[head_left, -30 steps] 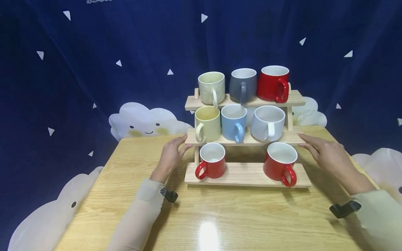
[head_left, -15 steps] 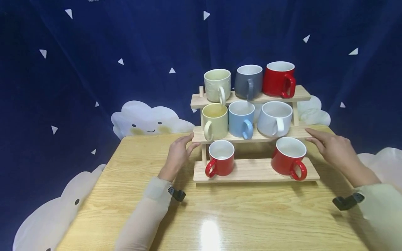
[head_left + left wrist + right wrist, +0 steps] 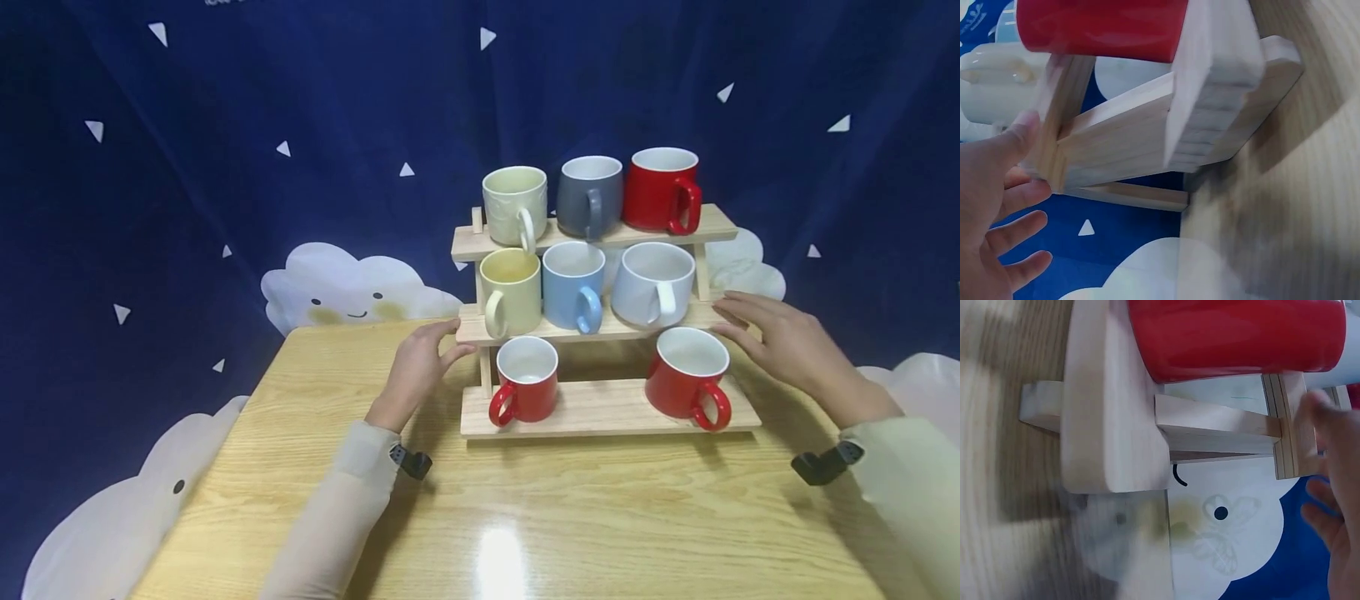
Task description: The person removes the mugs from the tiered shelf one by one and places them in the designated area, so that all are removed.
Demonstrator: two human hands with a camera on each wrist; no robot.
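A three-tier wooden display rack (image 3: 600,404) with mugs on every shelf stands on the table, between both hands. My left hand (image 3: 414,371) holds the left end of the middle shelf (image 3: 1054,134), thumb in front and index finger behind. Its other fingers spread loosely. At that shelf's right end, my right hand (image 3: 798,346) grips with thumb and fingers; its thumb is blurred in the right wrist view. Nearest the hands are a yellow mug (image 3: 517,300) and a white mug (image 3: 652,283), with a light blue mug (image 3: 572,287) between them.
On the bottom shelf sit two red mugs, a left one (image 3: 534,400) and a right one (image 3: 671,387). The top shelf carries a pale green mug (image 3: 513,212), a grey mug (image 3: 581,208) and a red mug (image 3: 652,200). A dark blue curtain (image 3: 360,83) hangs behind the table (image 3: 360,533).
The rack with its mugs has shifted a little to the right, both hands going with it. In the last half second the right hand's fingers have moved slightly farther in over the shelf end.
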